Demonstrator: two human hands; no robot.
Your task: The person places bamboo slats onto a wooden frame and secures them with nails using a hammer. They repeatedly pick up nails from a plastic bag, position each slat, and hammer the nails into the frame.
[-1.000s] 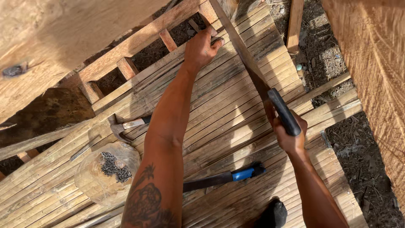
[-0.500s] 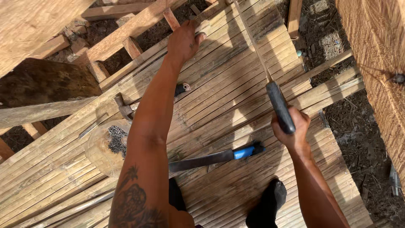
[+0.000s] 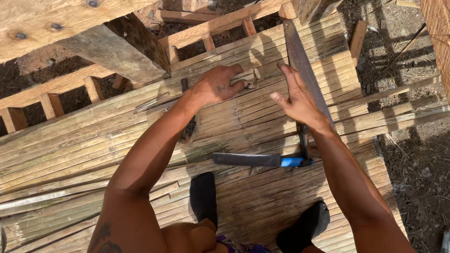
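The person stands on a bamboo floor (image 3: pixel 117 136) of split slats, black-socked feet planted near its front edge, both arms reaching forward and down.

The left hand (image 3: pixel 218 86) lies palm down on the slats, fingers (image 3: pixel 236 85) curled narrow around a small pale wooden piece (image 3: pixel 251 77) that they pin flat against the bamboo. The downward press looks meant to keep the piece from sliding on the smooth slats.

The right hand (image 3: pixel 297 100) hovers just beside it, fingers spread wide and holding nothing, thumb pointing toward the left hand. It sits right against the saw (image 3: pixel 302 65), whose long toothed blade lies flat and runs away across the floor toward a timber post at the far edge; the saw's dark handle end is under the wrist, so the tool rests within easy reach.

A blue-handled knife (image 3: pixel 260 160) with a dark flat blade lies crosswise on the slats between the hands and the feet, also close at hand. Under the left forearm lies a round wooden block with dark small bits on it; what they are I cannot tell. A thick beam (image 3: pixel 117 49) crosses above the floor at the upper left, and bare ground shows to the right.
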